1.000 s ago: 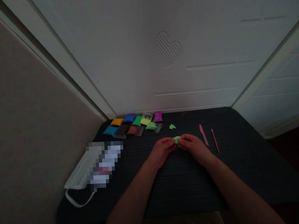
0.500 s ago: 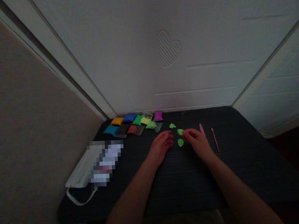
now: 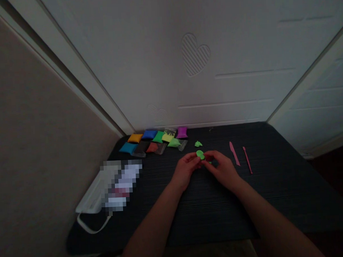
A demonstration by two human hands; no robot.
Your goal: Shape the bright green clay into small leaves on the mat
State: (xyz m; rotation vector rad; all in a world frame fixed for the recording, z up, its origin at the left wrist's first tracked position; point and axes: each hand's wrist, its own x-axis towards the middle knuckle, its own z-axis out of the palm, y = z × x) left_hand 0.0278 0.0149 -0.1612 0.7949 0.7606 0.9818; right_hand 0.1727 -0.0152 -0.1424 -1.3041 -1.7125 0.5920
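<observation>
Between my two hands is a flat, rounded piece of light green clay [image 3: 200, 155]. My left hand [image 3: 185, 169] pinches its left side with thumb and fingers. On the other side, my right hand [image 3: 223, 169] has its fingertips closed on the piece's right edge. A second green clay piece [image 3: 209, 163] lies on the table, mostly hidden behind my right fingers. Just beyond my hands sits a small, irregular green clay lump [image 3: 198, 143]. To the right lie a pink plastic knife [image 3: 234, 153] and a thin pink modelling tool [image 3: 247, 160].
Several bags of coloured clay, among them a purple one [image 3: 182, 132] and a blue-green one [image 3: 128, 147], lie at the back left of the dark table [image 3: 209, 217]. A white strapped item [image 3: 91, 192] rests at the left, partly pixelated. A white panel [image 3: 238, 91] stands behind.
My right hand has moved left with the green clay piece, and my left hand has closed on it too. The second piece on the table is now mostly covered.
</observation>
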